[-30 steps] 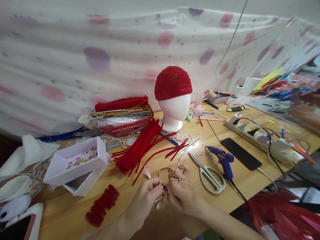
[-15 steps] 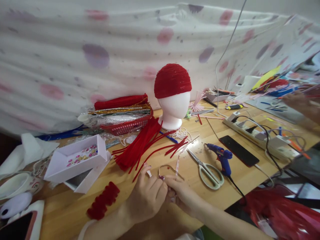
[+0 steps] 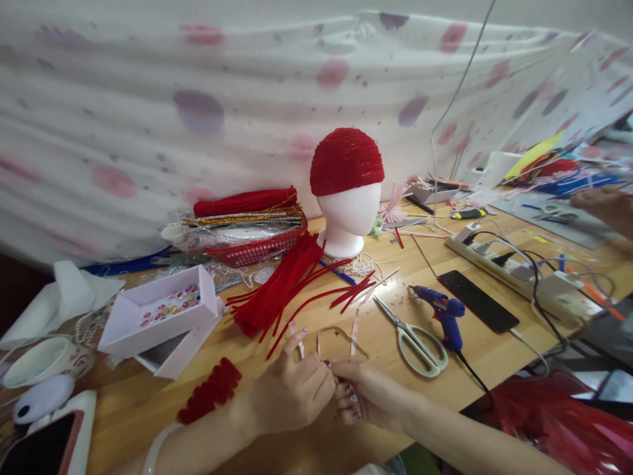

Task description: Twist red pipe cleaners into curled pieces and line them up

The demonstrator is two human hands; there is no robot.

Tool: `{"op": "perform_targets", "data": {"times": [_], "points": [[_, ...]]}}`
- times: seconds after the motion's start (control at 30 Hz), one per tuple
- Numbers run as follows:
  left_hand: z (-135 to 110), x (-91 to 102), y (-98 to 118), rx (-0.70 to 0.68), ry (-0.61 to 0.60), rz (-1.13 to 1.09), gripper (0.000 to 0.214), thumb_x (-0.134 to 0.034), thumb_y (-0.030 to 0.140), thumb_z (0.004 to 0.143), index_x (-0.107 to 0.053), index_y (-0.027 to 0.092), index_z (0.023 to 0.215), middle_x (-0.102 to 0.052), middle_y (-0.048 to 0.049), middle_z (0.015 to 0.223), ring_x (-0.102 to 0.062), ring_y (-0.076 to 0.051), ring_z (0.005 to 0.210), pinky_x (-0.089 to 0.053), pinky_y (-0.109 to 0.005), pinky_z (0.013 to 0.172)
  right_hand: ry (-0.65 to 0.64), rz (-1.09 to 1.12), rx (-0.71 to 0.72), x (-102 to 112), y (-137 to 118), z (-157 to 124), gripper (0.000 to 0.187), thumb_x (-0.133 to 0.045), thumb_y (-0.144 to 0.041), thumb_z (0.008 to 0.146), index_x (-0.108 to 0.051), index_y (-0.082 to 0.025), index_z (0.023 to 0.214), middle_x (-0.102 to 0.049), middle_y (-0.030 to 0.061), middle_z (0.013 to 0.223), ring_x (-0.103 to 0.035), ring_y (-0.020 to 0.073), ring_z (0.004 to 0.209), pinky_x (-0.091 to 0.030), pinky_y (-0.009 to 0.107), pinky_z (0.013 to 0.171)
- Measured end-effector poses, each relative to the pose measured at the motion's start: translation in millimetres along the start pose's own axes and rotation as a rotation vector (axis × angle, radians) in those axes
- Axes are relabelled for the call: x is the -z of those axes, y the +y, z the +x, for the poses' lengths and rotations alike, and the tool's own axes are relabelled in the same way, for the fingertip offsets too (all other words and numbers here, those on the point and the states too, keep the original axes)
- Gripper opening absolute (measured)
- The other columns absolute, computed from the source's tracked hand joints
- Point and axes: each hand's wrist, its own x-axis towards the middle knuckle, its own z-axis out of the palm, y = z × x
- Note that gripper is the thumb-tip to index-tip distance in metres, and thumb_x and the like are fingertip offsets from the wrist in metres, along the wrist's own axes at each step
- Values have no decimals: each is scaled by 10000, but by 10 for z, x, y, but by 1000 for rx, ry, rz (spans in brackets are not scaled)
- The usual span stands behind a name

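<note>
2 hands (image 3: 299, 392) (image 3: 364, 392) touching, left forefinger (image 3: 293, 342) raised, forearms (image 3: 459, 421) converging

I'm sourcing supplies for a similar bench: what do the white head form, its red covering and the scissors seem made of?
White head form: probably foam or plastic; smooth and mostly matte.
Red covering: perhaps chenille stems or yarn, soft-looking, with fine horizontal rows and glints.
Scissors: likely smooth plastic handles, evenly pale green, with metal blades, judging by their grey sheen.

Scissors (image 3: 404, 327) on wooden table (image 3: 133, 412)
</note>
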Motion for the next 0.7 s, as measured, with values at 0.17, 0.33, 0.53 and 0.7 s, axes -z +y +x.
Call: {"op": "perform_targets", "data": {"times": [0.17,0.33,0.53,0.7], "points": [[-9,-18,-15,73,-101,-67,284,-348,84,933,-604,196,886,-652,-24,736,-539,-189,711,-293,-484,1014,-22,30,178,-14,41,45,374,-760,-351,667,-416,-204,664,-358,-103,495,-268,55,457,-307,200,500],[126,-57,-3,381,21,-276,222,-369,83,890,-544,179,791,-631,-26,722,-555,-194,714,-284,-518,989,34,-63,491,-33,53,163,502,-772,-549,681,-413,-199,656,-350,-89,547,-289,69,514,-278,219,535],[345,6,20,865,2,-804,250,-370,155,892,-456,209,663,-547,18,613,-514,-170,633,-376,-423,854,305,-571,905,16,62,248,403,-476,-543,938,-439,-205,722,-435,-33,685,-397,127,650,-344,261,611],[454,-45,29,1429,75,-1682,285,-494,227,853,-457,206,571,-410,57,509,-391,-124,518,-343,-258,576,414,-1004,1122,77,38,223,274,-307,-329,1030,-369,-229,782,-422,-35,694,-401,131,605,-350,259,561]]}}
